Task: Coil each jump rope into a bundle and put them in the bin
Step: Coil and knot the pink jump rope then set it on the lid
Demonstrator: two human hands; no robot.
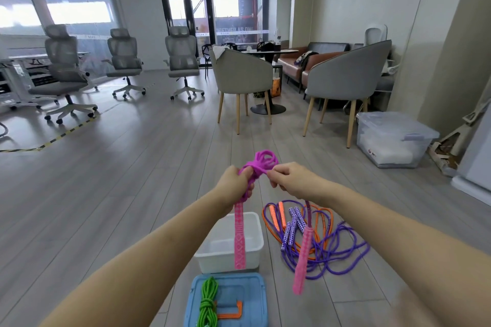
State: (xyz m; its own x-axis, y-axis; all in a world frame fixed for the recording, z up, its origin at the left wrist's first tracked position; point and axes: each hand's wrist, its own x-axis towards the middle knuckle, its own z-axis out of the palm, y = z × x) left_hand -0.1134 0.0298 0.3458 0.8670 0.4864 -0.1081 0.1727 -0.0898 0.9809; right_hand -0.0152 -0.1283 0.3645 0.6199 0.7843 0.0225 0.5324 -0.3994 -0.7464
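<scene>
I hold a magenta jump rope (pixel 263 160) up in front of me, its cord looped into a bundle. My left hand (pixel 236 180) grips the bundle's middle, and my right hand (pixel 285 176) pinches a strand of cord beside it. Its two pink handles (pixel 240 236) hang down, one over the white bin (pixel 229 257), the other over the floor pile. An orange rope (pixel 276 216) and a purple rope (pixel 337 249) lie loose and tangled on the floor right of the bin. A green rope (pixel 208 302), coiled and tied, lies on the blue lid (pixel 239 300).
The bin stands on grey wood flooring just ahead of me, the blue lid with an orange latch nearer. Two grey armchairs (pixel 345 79) and a round table stand beyond. A clear lidded storage box (pixel 390 138) is at right. Office chairs (pixel 65 69) line the left.
</scene>
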